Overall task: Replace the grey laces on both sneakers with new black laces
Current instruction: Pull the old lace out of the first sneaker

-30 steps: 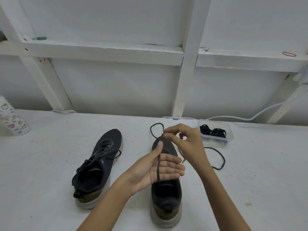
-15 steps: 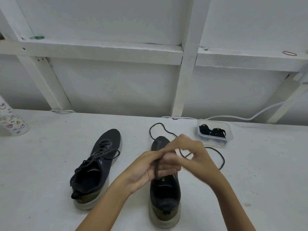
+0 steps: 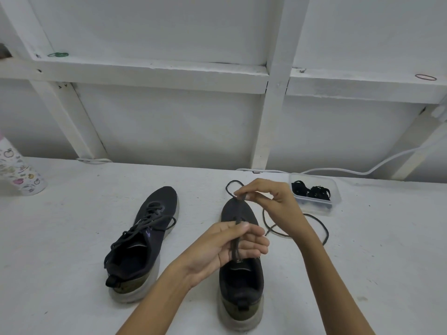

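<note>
While the left hand [image 3: 232, 247] and right hand [image 3: 273, 201] each pinch one lace [image 3: 235, 247] above a sneaker [image 3: 242, 281], a clear tub [image 3: 314, 209] nearby holds black laces [image 3: 312, 192].

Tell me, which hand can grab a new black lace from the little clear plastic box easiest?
Right, probably. The right hand is nearer the clear plastic box of black laces, but must first drop the dark grey lace it pinches. The left hand is farther away, with that lace lying across its fingers.

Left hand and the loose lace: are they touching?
Touching. The head view shows the lace lying across the fingers of the left hand, its thumb pinning it.
</note>
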